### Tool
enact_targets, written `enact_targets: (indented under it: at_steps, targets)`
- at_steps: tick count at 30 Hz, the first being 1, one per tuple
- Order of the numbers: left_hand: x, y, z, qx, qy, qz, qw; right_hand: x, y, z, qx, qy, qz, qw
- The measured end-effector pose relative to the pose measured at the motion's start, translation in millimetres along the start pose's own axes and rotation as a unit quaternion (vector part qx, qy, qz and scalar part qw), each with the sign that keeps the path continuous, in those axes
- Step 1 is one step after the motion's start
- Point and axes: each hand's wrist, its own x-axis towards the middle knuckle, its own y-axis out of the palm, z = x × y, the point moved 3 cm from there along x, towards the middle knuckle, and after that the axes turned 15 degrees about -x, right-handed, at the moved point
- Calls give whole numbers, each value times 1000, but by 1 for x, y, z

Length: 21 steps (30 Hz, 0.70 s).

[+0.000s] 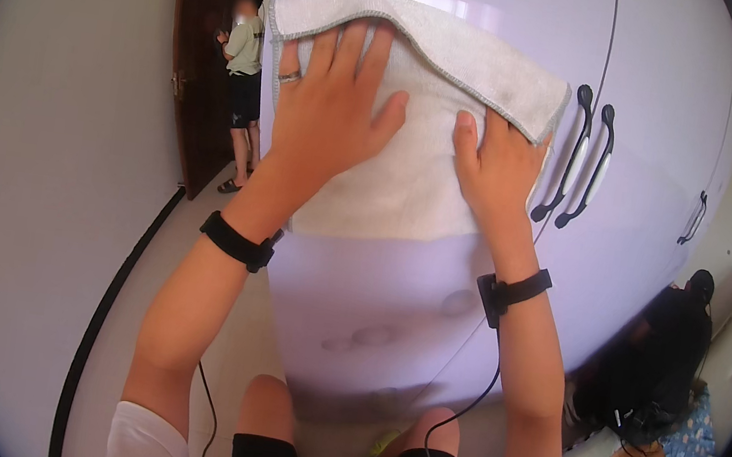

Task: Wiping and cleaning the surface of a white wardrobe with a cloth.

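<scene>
A white cloth with grey stitched edging (pixel 379 182) lies spread against the glossy pale lilac door of a wardrobe (pixel 359 283). My left hand (pixel 330 102) presses flat on the cloth's left part, fingers spread and a ring on one finger; its fingertips reach under the folded-over top edge. On the cloth's right part rests my right hand (pixel 503 160), thumb apart, with most of its fingertips hidden beneath the fold. Both wrists wear black straps. Two black-and-white door handles (pixel 573 155) are just right of my right hand.
Someone stands at the left by an open dark wooden door (pixel 196 67). At the lower right, a person in black bends beside a bed with a blue patterned fabric (pixel 691 445). Another handle (pixel 693 217) is farther right. A pale wall (pixel 57 153) runs along the left. Thin cables hang near both my arms.
</scene>
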Motion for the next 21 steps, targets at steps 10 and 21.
enact_targets:
  at_steps: [10, 21]
  targets:
    - [-6, 2, -3, -2, 4, -2, 1000, -13, 1, 2, 10, 8, 25, 1000]
    - [-39, -2, -17, -29, 11, 88, 996, -56, -9, 13, 13, 84, 85, 993]
